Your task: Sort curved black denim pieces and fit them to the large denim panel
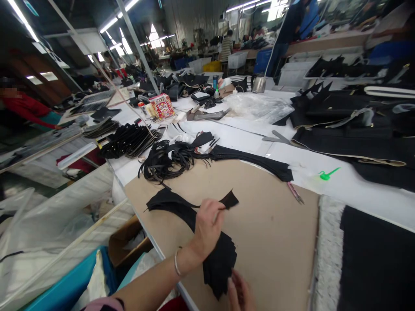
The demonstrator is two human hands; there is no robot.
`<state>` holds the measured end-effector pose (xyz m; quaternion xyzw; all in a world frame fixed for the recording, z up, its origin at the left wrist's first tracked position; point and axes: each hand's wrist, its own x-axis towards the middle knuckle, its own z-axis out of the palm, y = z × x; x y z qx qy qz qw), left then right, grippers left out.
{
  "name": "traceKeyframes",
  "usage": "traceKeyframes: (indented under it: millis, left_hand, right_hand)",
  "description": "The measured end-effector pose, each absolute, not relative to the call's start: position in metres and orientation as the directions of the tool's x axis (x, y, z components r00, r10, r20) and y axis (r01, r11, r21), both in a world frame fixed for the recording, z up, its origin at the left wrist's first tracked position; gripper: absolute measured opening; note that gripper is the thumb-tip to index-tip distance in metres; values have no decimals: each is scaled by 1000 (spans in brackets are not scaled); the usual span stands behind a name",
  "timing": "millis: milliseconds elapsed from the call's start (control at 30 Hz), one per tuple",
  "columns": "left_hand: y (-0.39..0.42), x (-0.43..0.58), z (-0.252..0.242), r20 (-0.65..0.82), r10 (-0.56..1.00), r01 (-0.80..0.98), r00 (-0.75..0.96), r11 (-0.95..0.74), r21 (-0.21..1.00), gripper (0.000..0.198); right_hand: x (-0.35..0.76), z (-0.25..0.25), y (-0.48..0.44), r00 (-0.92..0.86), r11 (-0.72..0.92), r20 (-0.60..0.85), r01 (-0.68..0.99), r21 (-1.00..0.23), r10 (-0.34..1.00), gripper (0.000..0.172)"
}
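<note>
A stack of curved black cut pieces lies on a brown cardboard sheet in front of me. My left hand rests on the stack and pinches one thin black piece, lifting its end. A bracelet circles that wrist. Only part of my right hand shows at the bottom edge, with its fingers lying flat against the lower end of the stack.
Black straps and a long curved strip lie beyond the cardboard. Small snips, a green plastic bit, scissors and black material piles sit right. White fleece borders the cardboard. Another person in red is at the far left.
</note>
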<state>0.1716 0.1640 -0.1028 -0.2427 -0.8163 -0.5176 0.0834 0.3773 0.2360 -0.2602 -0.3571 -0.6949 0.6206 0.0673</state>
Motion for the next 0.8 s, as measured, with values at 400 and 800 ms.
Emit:
traceKeyframes:
  millis: [400,800]
  left_hand:
    - [149,224,-148,287,622,512,-729,217,831,19]
    - [161,149,-171,-532,772,-909,-347,-416,-11,42]
  right_hand:
    - [268,-139,282,-518,-603,-661,308,-736,542,47]
    - [280,-95,316,-647,-285,-492,405,-869,582,57]
